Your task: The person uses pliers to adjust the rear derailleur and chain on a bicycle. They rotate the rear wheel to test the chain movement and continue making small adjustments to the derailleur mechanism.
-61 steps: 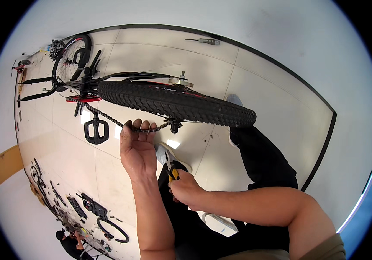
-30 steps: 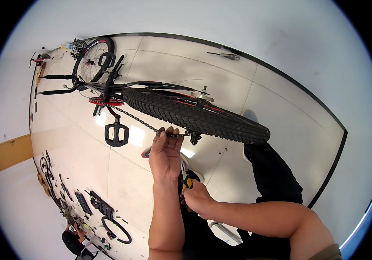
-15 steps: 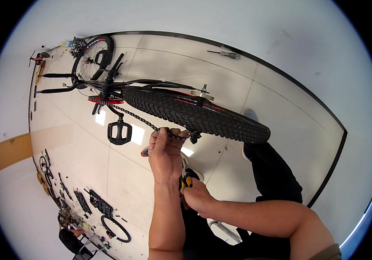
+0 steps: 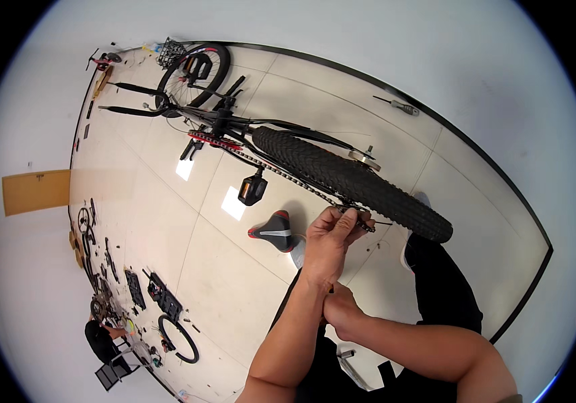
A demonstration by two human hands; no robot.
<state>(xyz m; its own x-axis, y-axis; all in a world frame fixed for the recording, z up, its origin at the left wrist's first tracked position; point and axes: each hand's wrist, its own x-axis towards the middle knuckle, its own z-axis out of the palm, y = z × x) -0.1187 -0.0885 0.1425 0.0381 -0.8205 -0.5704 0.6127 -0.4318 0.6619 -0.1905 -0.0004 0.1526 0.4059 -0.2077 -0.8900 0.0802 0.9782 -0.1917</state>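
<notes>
A bicycle stands upside down with its knobby rear tire (image 4: 362, 178) reaching toward me. Its chain (image 4: 288, 176) runs from the red chainring (image 4: 214, 140) back to the rear hub area. My left hand (image 4: 331, 235) pinches the chain close beside the rear wheel, thumb on top. Lower down, behind my left wrist, my right hand (image 4: 343, 314) is closed. The yellow-and-black handled pliers in it are almost wholly hidden now; the half-second-old view shows them better. A black pedal (image 4: 253, 189) hangs left of the chain.
A black-and-red saddle (image 4: 273, 230) lies on the floor beside my shoe. A grey-handled screwdriver (image 4: 405, 107) lies near the wall. The front wheel (image 4: 194, 80) is at the far end. At lower left, another person (image 4: 103, 342) sits among scattered bike parts and a loose tire (image 4: 179, 339).
The view has shifted, so the bicycle appears farther right. My left hand sits nearer the rear wheel on the chain. The pedal has turned, and the saddle has come into fuller view.
</notes>
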